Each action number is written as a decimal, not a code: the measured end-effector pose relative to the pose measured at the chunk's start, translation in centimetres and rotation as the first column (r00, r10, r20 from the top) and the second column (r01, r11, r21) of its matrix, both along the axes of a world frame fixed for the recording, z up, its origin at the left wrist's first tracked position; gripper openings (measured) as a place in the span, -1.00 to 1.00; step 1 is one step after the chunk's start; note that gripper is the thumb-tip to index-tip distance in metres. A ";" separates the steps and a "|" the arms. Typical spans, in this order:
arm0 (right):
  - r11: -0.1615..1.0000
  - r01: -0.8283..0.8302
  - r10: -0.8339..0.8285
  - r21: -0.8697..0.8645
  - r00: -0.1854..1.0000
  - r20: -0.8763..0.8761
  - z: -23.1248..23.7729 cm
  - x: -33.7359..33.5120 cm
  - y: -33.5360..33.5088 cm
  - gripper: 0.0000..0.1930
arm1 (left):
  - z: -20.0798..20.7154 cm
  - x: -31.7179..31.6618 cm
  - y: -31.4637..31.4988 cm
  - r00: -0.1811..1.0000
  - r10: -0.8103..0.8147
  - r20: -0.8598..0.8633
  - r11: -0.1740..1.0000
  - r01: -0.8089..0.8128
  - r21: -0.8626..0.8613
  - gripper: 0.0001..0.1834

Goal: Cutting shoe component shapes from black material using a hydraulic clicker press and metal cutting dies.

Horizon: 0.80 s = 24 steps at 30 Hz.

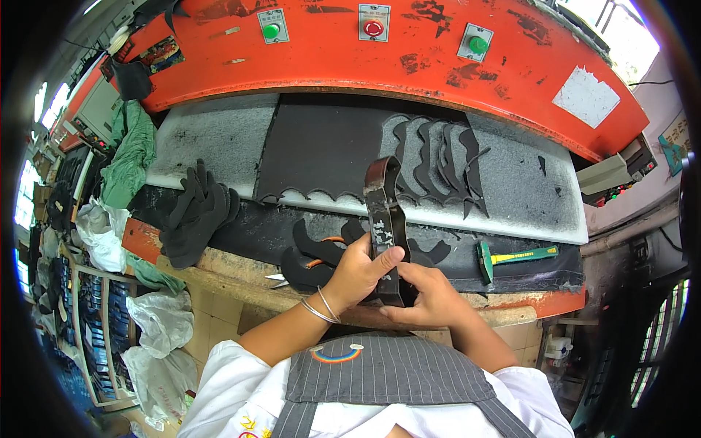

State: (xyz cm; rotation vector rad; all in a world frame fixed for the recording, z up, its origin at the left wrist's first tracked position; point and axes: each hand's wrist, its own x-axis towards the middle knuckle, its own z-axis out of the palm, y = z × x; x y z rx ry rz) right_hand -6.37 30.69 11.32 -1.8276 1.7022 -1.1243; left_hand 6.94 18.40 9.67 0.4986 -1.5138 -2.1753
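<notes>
In front of my body I hold a dark metal cutting die (381,208), a tall curved band standing roughly upright. My left hand (355,274) grips its left side with the thumb across it. My right hand (427,293) closes on its lower right side. Beyond it lies a black sheet (321,146) with wavy cut-outs on its right part and a scalloped near edge. Loose black curved pieces (307,271) lie by my left hand, partly covering scissors with orange handles (314,263). Another black piece (432,252) is just beyond my right hand.
A white, worn cutting board (212,139) lies under the sheet, below an orange press beam (321,58) with green and red buttons. A green-and-yellow hammer (522,255) rests at right. Black pieces (196,219) are piled at left. Plastic bags (162,321) stand beside the bench.
</notes>
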 end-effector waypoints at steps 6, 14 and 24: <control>0.907 -0.407 0.297 0.108 0.800 0.522 -0.3 -0.4 -0.5 -0.14 | -0.7 2.1 -0.9 0.995 -0.090 -0.044 0.993 0.093 0.075 -0.52; 0.992 -0.010 -0.091 0.125 0.632 0.770 2.3 -1.8 -3.7 -0.17 | 0.4 8.1 -12.5 0.886 0.369 0.281 0.787 -0.137 -0.601 -0.73; 0.803 0.340 -0.151 0.489 0.911 -0.385 -0.9 -4.7 -23.3 -0.30 | 0.0 7.6 -20.2 0.899 0.042 0.436 0.350 0.396 -0.849 -0.22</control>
